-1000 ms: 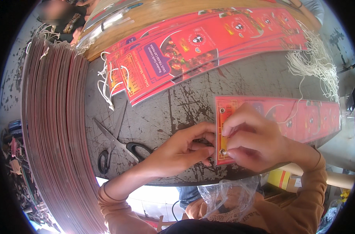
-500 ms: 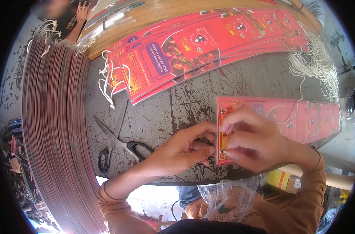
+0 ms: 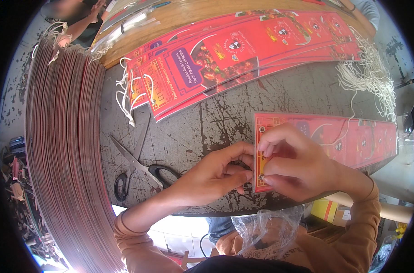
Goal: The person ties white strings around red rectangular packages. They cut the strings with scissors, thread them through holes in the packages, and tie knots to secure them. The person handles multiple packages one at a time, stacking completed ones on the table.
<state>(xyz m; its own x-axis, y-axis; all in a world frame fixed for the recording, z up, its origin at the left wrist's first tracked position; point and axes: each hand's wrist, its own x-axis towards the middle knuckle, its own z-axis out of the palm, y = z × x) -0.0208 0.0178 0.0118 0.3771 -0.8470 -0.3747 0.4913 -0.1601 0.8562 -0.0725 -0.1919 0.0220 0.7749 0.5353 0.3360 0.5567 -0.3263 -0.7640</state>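
Observation:
A long red laminated sign (image 3: 352,136) lies at the table's right front, with two metal eyelets at its left end. The upper eyelet (image 3: 262,129) shows above my right hand. My right hand (image 3: 298,166) is closed over that end, thumb and forefinger pinched at the lower eyelet (image 3: 261,177) on a thin white string (image 3: 346,127); the string trails back to the right. My left hand (image 3: 216,173) is closed at the sign's left edge, some fingertips hidden there. Black-handled scissors (image 3: 133,164) lie spread left of my left hand.
Several finished-looking red signs (image 3: 243,54) with string loops overlap at the back. A tall stack of signs (image 3: 66,136) stands at the left. A bundle of white strings (image 3: 371,77) hangs at the right. Another person's hand (image 3: 97,9) is at the far left; clear plastic (image 3: 266,227) lies near my lap.
The signs appear very slightly further right in the picture. My hands keep nearly the same hold. At the far left, the other person's arm and hand have moved.

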